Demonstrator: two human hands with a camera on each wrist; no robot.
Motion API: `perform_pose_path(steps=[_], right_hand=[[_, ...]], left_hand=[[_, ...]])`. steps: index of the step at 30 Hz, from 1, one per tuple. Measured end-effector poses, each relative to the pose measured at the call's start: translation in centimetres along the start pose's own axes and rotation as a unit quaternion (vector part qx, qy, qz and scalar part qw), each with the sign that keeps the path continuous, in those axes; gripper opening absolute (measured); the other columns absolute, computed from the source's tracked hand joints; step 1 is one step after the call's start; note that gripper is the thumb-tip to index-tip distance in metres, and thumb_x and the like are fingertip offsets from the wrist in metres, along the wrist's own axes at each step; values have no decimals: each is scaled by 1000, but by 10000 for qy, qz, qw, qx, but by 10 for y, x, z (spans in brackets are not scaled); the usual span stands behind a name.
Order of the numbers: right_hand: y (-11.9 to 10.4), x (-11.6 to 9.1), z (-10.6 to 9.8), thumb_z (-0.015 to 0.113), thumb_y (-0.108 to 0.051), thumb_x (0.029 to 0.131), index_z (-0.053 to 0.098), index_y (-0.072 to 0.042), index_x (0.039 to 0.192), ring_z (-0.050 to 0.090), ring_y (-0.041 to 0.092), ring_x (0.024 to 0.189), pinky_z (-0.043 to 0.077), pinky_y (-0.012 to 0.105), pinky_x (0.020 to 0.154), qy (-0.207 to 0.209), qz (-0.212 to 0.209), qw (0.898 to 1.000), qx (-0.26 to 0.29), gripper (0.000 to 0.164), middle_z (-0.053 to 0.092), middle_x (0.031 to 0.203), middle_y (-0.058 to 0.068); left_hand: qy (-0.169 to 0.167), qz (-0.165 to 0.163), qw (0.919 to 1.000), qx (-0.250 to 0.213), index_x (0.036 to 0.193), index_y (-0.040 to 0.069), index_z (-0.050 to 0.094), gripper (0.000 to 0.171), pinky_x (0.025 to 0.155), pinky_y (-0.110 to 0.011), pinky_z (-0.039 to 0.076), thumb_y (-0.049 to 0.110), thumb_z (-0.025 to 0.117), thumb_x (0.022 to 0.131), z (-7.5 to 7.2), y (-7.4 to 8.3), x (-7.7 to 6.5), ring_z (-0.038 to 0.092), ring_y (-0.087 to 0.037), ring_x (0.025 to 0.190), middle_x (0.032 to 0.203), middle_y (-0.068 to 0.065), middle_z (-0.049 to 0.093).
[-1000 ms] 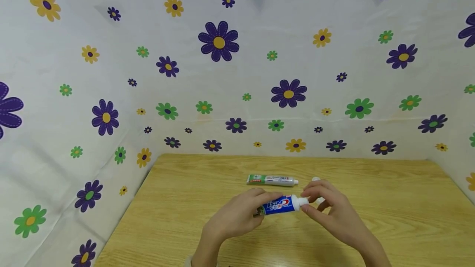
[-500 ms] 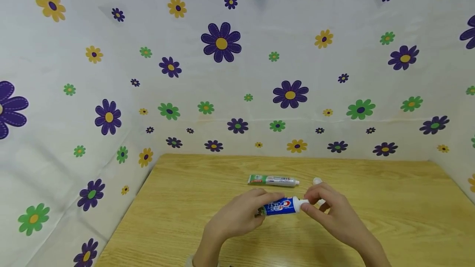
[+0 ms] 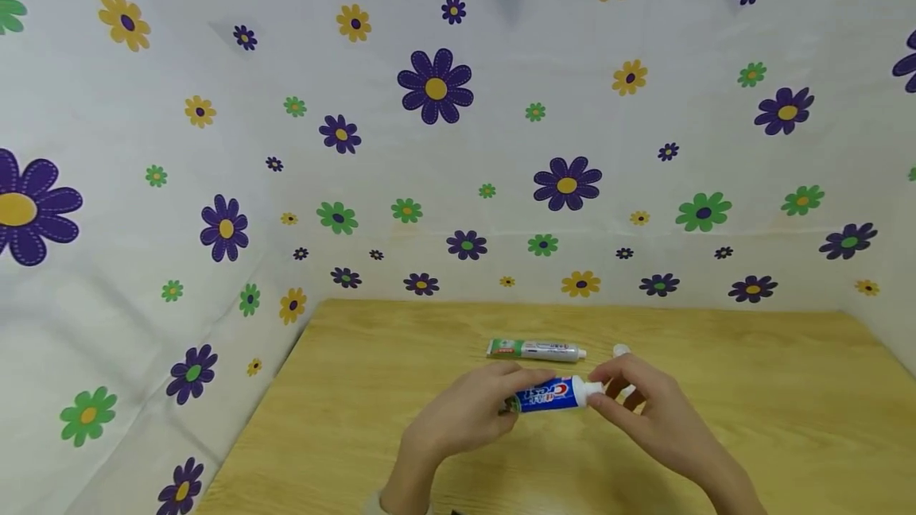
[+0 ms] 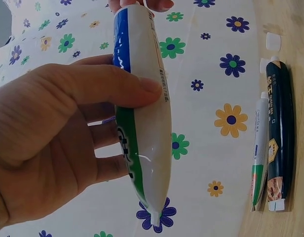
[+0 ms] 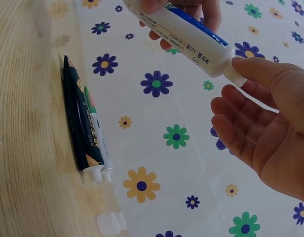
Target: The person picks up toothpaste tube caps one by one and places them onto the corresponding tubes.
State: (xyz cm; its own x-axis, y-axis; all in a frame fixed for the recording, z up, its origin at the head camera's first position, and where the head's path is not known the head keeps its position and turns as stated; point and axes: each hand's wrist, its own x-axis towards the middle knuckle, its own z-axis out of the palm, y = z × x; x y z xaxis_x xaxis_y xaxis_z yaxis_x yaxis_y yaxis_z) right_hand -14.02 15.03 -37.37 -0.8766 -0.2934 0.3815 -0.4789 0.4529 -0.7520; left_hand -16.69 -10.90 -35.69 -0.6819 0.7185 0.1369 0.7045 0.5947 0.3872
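Note:
My left hand [image 3: 468, 408] grips a blue, white and green Crest toothpaste tube [image 3: 547, 395] round its body, thumb on one side and fingers on the other. In the left wrist view the toothpaste tube [image 4: 151, 123] shows its white back. It is held above the table, its capped end towards the right. At that end my right hand [image 3: 658, 416] pinches the white cap [image 5: 235, 75] between thumb and index finger. The remaining right fingers [image 5: 236, 133] curve loosely below. The cap sits at the tube's mouth; how tightly cannot be seen.
A small green and white toothpaste tube [image 3: 537, 350] lies on the wooden table [image 3: 358, 388]. Beside it is a larger dark tube [image 4: 280, 133], hidden in the head view. Small white pieces [image 5: 110, 223] lie close by. Flower-print cloth [image 3: 501, 141] stands behind the table.
The head view has turned slightly, so everything appears a little further right. My right fingers shift slightly on the cap; the left hand keeps its grip on the tube.

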Motion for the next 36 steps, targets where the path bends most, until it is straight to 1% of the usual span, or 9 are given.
perform_pose_path(steps=[6, 9, 16, 20, 23, 26, 29, 31, 36], right_hand=[[1, 1, 3, 72, -7, 90, 69, -16, 105, 57, 3, 74, 52, 23, 56, 117, -445, 9983, -346, 17, 61, 90, -11], [1, -1, 3, 70, -6, 91, 69, -16, 105, 55, 1, 74, 50, 22, 54, 226, -548, 9967, -561, 17, 60, 90, -12], [2, -2, 5, 68, -7, 93, 66, -18, 100, 50, -2, 72, 48, 20, 54, 242, -766, 9919, -980, 13, 56, 87, -16], [3, -2, 6, 65, -11, 96, 64, -22, 94, 46, -3, 70, 44, 20, 54, 235, -700, 9908, -1137, 12, 52, 85, -17], [1, -1, 6, 64, -11, 97, 63, -24, 94, 46, -2, 70, 44, 20, 55, 198, -598, 9912, -1161, 13, 52, 84, -17], [-1, 0, 7, 64, -12, 97, 65, -22, 96, 48, -2, 71, 45, 20, 55, 165, -508, 9924, -1113, 11, 54, 85, -17], [-2, 0, 7, 65, -10, 96, 65, -19, 101, 52, -1, 73, 47, 21, 55, 163, -525, 9935, -1000, 10, 57, 88, -15], [-3, 0, 7, 67, -10, 94, 65, -18, 104, 53, -1, 75, 49, 21, 56, 161, -551, 9940, -931, 13, 58, 91, -14], [-3, 0, 6, 72, -8, 91, 65, -21, 103, 54, -1, 74, 50, 22, 55, 125, -592, 9946, -842, 19, 57, 89, -14]], left_hand=[[66, 34, 9998, 158, 144, 25, 53, 62, 99, -27, 49, 0, 69, 89, 0, 0, -2, 56, -11, 121, 136, 3, 60], [95, 111, 9996, 245, 144, 23, 53, 61, 100, -27, 48, -1, 69, 89, -2, 2, -1, 56, -11, 122, 137, 3, 59], [-2, 19, 9997, 234, 143, 24, 54, 61, 99, -26, 49, 0, 69, 89, -2, 4, -2, 58, -10, 118, 133, 3, 62], [47, 29, 9998, 195, 142, 24, 55, 61, 99, -26, 48, -1, 70, 89, -1, 5, -3, 58, -10, 117, 132, 2, 62], [92, 32, 9998, 196, 142, 24, 55, 61, 100, -26, 48, -1, 70, 89, -2, 5, -4, 58, -10, 119, 133, 3, 62], [117, 29, 9997, 206, 142, 24, 55, 60, 100, -26, 48, -1, 70, 89, -3, 4, -4, 58, -10, 119, 133, 3, 62], [128, 13, 9997, 195, 142, 24, 55, 60, 100, -27, 48, -1, 70, 89, -3, 4, -5, 57, -11, 119, 133, 3, 62], [139, 5, 9997, 181, 142, 23, 56, 60, 99, -27, 49, -1, 70, 89, -3, 3, -6, 58, -11, 119, 133, 3, 62], [173, 56, 9997, 165, 142, 22, 56, 61, 99, -26, 49, -2, 70, 88, -5, 2, -6, 58, -11, 119, 132, 2, 62]])
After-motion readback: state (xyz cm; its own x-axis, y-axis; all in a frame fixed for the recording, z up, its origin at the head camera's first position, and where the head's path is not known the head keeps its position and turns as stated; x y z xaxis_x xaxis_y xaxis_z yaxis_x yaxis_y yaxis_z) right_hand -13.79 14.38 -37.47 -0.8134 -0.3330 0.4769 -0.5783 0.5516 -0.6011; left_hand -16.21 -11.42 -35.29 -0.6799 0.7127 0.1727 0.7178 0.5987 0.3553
